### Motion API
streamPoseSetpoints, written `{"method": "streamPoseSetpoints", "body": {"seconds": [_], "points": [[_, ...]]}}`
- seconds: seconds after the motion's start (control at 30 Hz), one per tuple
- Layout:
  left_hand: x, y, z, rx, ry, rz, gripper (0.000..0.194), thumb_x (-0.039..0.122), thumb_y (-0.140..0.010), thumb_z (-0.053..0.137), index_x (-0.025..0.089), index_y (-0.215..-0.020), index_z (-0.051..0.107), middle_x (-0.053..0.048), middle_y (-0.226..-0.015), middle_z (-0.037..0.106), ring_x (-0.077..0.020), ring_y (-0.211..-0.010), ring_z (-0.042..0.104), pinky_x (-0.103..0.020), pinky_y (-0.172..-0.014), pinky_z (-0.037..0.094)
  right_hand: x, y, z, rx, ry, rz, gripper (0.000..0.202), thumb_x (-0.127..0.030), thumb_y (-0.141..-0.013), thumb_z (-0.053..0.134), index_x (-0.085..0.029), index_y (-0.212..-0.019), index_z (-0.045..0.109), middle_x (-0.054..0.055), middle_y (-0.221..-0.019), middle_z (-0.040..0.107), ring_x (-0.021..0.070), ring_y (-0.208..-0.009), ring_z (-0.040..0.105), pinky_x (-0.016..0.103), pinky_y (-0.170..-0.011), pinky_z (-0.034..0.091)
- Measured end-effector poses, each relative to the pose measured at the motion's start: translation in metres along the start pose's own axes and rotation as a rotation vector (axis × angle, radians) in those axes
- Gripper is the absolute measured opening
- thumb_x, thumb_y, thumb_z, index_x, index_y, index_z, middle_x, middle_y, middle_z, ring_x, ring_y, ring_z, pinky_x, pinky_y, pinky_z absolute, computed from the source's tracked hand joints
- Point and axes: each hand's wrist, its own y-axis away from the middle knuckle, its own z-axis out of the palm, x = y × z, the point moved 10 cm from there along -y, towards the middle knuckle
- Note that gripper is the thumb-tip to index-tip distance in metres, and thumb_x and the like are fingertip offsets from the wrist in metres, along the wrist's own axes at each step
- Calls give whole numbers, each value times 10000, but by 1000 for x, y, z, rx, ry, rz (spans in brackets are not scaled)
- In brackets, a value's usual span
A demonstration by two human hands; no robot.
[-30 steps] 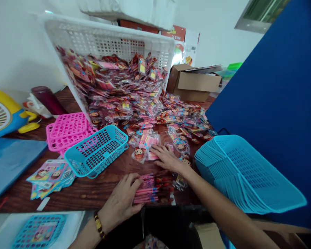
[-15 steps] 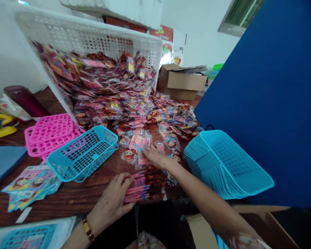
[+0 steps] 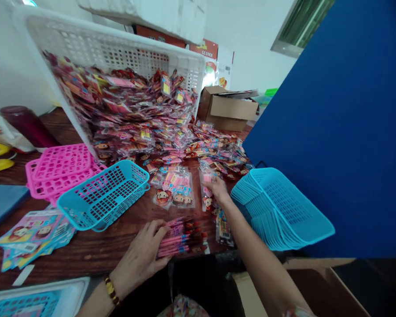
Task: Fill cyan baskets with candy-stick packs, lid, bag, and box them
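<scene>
My left hand (image 3: 147,246), with a beaded bracelet on its wrist, curls around the left end of a row of pink packets (image 3: 176,237) near the table's front edge. Farther right and back, my right hand (image 3: 217,187) has its fingers on a flat clear packet (image 3: 207,193) with a cartoon face. Between the hands and the heap, several packets (image 3: 176,189) lie fanned flat on the wood. Behind them a large pile of packets (image 3: 135,114) spills from a tipped white basket (image 3: 102,31).
A blue basket (image 3: 104,193) and pink baskets (image 3: 62,169) sit left, near printed cards (image 3: 36,233). Nested blue baskets (image 3: 284,207) stand right, beside a tall blue panel (image 3: 343,132). An open carton (image 3: 229,110) is at the back.
My right hand has moved right from the fanned packets to the packet beside them, uncovering the fanned ones. My left hand stays at the row. The view has shifted slightly.
</scene>
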Motion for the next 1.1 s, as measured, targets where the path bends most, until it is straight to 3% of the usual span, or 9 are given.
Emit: {"method": "streamPoseSetpoints", "body": {"seconds": [0.1,0.27,0.4,0.57,0.77,0.97,1.03,1.1], "points": [[1,0,0,-5,-3,10,491,201,-801,662,226,-1260,488,-113,-1297,485,-292,-1166,529,-477,-986,505,13,1,-14,60,76,71,548,-537,-820,552,-128,-1184,569,133,-1072,703,232,-896,680,335,-747,524],[-2,-1,2,-24,7,-12,495,201,-798,665,232,-1259,489,-109,-1298,483,-290,-1163,526,-471,-978,503,32,16,-17,56,392,227,651,-472,-625,824,-148,-1155,627,237,-1183,655,345,-1091,632,445,-891,493],[-1,0,4,-30,5,-7,491,212,-816,654,226,-1271,469,-111,-1305,467,-288,-1180,507,-472,-997,488,28,18,-11,10,594,288,742,-486,-635,843,-134,-1241,601,275,-1365,530,375,-1267,523,462,-978,458],[0,-1,4,-31,14,-23,496,194,-794,669,225,-1250,476,-109,-1295,469,-292,-1162,511,-480,-987,489,13,17,1,-138,746,306,706,-380,-654,854,-144,-1267,595,210,-1351,568,346,-1236,562,419,-964,478],[1,-1,2,-29,36,-28,492,198,-784,676,221,-1242,498,-103,-1290,483,-287,-1154,509,-463,-988,483,10,26,-1,-146,822,333,751,-479,-734,779,-163,-1362,516,216,-1396,537,322,-1279,532,404,-973,454],[1,-1,5,-67,33,-47,503,240,-815,666,217,-1280,474,-100,-1296,473,-280,-1181,483,-461,-1016,456,3,36,6,-232,794,307,456,-448,-774,735,-180,-1136,664,164,-1197,689,312,-1148,636,404,-921,470],[1,-1,6,-77,36,-54,505,230,-805,667,217,-1271,474,-100,-1297,470,-279,-1176,480,-463,-1017,452,-6,35,5,-189,801,273,422,-426,-816,688,-172,-1150,652,174,-1222,676,330,-1190,607,448,-980,432],[0,-2,6,-79,42,-61,512,217,-789,669,219,-1263,473,-99,-1306,464,-277,-1173,479,-460,-1016,450,-20,31,8,-99,627,212,429,-394,-835,657,-171,-1199,619,178,-1253,656,342,-1242,561,485,-1030,386]]}}
